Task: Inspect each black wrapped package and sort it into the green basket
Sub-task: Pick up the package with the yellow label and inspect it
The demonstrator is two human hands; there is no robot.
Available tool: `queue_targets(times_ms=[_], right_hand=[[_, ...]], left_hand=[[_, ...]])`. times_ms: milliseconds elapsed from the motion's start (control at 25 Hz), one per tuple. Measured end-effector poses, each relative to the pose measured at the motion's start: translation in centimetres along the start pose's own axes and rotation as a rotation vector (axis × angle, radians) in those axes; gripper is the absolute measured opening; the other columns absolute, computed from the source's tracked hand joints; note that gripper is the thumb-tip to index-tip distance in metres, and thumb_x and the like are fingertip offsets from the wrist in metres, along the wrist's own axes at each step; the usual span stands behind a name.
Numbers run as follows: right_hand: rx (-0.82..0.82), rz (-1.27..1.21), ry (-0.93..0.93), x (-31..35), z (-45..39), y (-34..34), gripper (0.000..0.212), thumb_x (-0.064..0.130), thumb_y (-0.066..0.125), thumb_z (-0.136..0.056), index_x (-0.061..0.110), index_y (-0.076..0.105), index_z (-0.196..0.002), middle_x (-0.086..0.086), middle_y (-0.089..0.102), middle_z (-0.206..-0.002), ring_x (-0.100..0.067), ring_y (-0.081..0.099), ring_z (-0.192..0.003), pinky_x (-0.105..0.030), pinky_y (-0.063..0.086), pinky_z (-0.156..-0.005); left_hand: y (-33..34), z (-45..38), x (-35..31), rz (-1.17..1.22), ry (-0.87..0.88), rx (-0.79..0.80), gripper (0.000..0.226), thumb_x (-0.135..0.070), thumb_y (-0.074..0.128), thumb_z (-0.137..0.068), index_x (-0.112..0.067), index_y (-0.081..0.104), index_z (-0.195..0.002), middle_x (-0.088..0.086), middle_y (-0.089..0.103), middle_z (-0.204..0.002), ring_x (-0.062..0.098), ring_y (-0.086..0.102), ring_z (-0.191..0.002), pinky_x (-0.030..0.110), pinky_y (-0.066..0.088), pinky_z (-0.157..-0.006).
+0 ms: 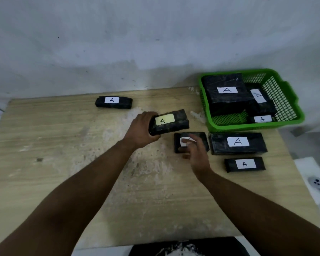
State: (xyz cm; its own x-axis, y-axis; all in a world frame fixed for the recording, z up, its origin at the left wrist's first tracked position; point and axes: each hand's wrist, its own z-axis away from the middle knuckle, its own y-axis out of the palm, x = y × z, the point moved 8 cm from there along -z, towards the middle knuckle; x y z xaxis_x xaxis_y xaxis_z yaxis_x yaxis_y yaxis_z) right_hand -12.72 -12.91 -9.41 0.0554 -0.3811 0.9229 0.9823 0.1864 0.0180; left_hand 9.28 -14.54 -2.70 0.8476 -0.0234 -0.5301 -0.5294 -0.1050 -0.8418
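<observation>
My left hand (141, 129) grips the left end of a black wrapped package with a yellowish "A" label (171, 121), lifted a little above the wooden table (63, 145). My right hand (196, 150) hovers with relaxed, blurred fingers over a small black package (179, 143) lying on the table, covering part of its white label. Whether the fingers touch it I cannot tell. The green basket (292, 100) at the back right holds three black packages labelled "A" (224, 95).
More black "A" packages lie on the table: one at the back (114, 102), a large one (237, 145) in front of the basket, a slim one (245, 164) nearer me. A grey wall rises behind. A white controller (319, 185) lies off the table's right edge.
</observation>
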Motion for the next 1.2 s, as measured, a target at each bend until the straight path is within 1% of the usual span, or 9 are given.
queue_targets(times_ms=[120,240,440,560,640,720,840,960,1200], right_hand=[[-0.08,-0.353,0.165,1.2,-1.8,-1.1,0.034,0.037,0.04,-0.102,0.026,0.047,-0.133,-0.004,0.063,-0.117,-0.031,0.068,-0.098,-0.043,0.055,-0.072],[-0.049,-0.306,0.152,2.6,-2.2,-0.9,0.035,0.036,0.041,-0.102,0.02,0.053,-0.13,-0.01,0.063,-0.116,-0.03,0.065,-0.098,-0.048,0.058,-0.072],[-0.116,-0.253,0.092,2.9,-1.9,-1.1,0.026,0.023,0.043,-0.103,0.016,0.053,-0.126,-0.013,0.059,-0.114,-0.028,0.063,-0.09,-0.042,0.059,-0.059],[-0.155,-0.207,0.047,3.1,-1.9,-1.7,0.023,0.02,0.044,-0.103,0.015,0.052,-0.124,-0.014,0.057,-0.117,-0.026,0.063,-0.089,-0.042,0.059,-0.059],[-0.182,-0.175,0.038,3.0,-2.0,-2.2,0.017,0.02,0.046,-0.102,0.022,0.055,-0.116,-0.014,0.057,-0.119,-0.029,0.062,-0.094,-0.042,0.058,-0.062],[-0.193,-0.157,0.046,2.8,-2.1,-2.7,0.013,0.022,0.047,-0.102,0.027,0.056,-0.11,-0.012,0.058,-0.12,-0.032,0.062,-0.101,-0.045,0.059,-0.068],[-0.211,-0.152,0.065,2.6,-1.8,-3.1,0.014,0.024,0.046,-0.103,0.026,0.056,-0.112,-0.006,0.061,-0.11,-0.026,0.063,-0.093,-0.048,0.058,-0.076],[-0.217,-0.154,0.055,2.6,-1.7,-3.0,0.014,0.023,0.047,-0.102,0.029,0.059,-0.103,-0.005,0.063,-0.105,-0.023,0.063,-0.088,-0.049,0.056,-0.078],[-0.249,-0.133,0.013,3.1,-1.7,-3.2,0.021,0.022,0.05,-0.1,0.034,0.063,-0.089,0.002,0.066,-0.096,-0.037,0.061,-0.108,-0.061,0.051,-0.092]], left_hand=[[0.4,0.7,-1.6,-0.045,0.125,0.01,0.073,-0.034,0.082,-0.064,-0.017,0.054,-0.13,0.007,0.061,-0.121,0.024,0.055,-0.105,0.035,0.046,-0.087],[0.9,1.1,-2.7,-0.058,0.217,0.016,0.07,-0.035,0.079,-0.065,-0.018,0.056,-0.128,0.004,0.061,-0.121,0.021,0.054,-0.107,0.031,0.043,-0.087],[1.6,2.1,-3.1,0.001,0.198,0.018,0.076,-0.037,0.081,-0.064,-0.02,0.054,-0.133,0.003,0.058,-0.128,0.02,0.051,-0.116,0.035,0.045,-0.096],[1.8,2.7,-2.2,0.227,0.052,0.058,0.074,-0.037,0.083,-0.071,-0.025,0.05,-0.136,0.001,0.048,-0.138,0.013,0.045,-0.126,0.027,0.042,-0.102],[2.1,3.3,-0.8,0.578,-0.205,0.09,0.061,-0.028,0.075,-0.084,-0.029,0.046,-0.138,0.001,0.044,-0.143,0.011,0.047,-0.126,0.022,0.045,-0.095],[3.0,4.3,0.2,0.866,-0.45,0.097,0.047,-0.019,0.061,-0.095,-0.03,0.045,-0.138,0.005,0.043,-0.146,0.016,0.052,-0.122,0.028,0.05,-0.092],[4.0,5.6,0.9,1.095,-0.677,0.105,0.043,-0.017,0.05,-0.099,-0.026,0.046,-0.141,0.004,0.049,-0.139,0.02,0.059,-0.111,0.039,0.05,-0.096],[4.4,6.0,0.2,1.214,-0.705,0.132,0.034,-0.012,0.05,-0.097,-0.024,0.056,-0.128,0.007,0.064,-0.122,0.024,0.065,-0.097,0.04,0.052,-0.089],[4.3,5.7,0.2,1.139,-0.608,0.112,0.033,-0.001,0.054,-0.094,-0.02,0.059,-0.12,0.015,0.065,-0.117,0.026,0.065,-0.097,0.039,0.056,-0.081]])
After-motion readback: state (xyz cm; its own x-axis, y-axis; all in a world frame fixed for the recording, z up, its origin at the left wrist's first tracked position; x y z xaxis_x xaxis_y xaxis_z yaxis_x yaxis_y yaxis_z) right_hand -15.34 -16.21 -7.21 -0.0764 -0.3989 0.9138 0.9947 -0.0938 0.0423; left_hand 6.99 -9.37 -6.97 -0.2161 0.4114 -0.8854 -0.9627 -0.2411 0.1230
